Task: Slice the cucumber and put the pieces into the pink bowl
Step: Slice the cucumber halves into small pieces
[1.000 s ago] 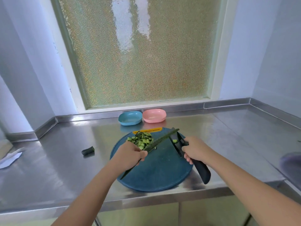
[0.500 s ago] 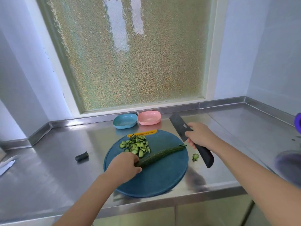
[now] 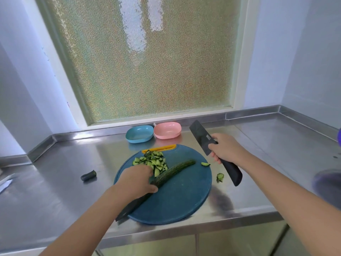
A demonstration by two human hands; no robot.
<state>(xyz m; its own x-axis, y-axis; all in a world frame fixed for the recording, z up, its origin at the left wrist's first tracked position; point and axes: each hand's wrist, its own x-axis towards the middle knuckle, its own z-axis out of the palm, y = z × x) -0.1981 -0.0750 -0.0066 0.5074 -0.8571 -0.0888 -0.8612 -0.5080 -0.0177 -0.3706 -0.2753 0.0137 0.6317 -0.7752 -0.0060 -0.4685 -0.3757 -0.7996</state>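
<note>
Left hand (image 3: pixel 136 180) grips dark, bumpy cucumber (image 3: pixel 175 169); right hand (image 3: pixel 227 150) holds knife (image 3: pixel 201 135).

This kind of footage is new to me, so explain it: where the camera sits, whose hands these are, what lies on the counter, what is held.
No machine: a person wears a head camera that looks down at their own bare hands. The left hand holds a long dark green cucumber on a round blue cutting board, beside a pile of cut cucumber pieces. The right hand grips a black broad-bladed knife, raised beside the board. Behind, on the steel counter, sit an empty-looking pink bowl and a blue bowl.
</note>
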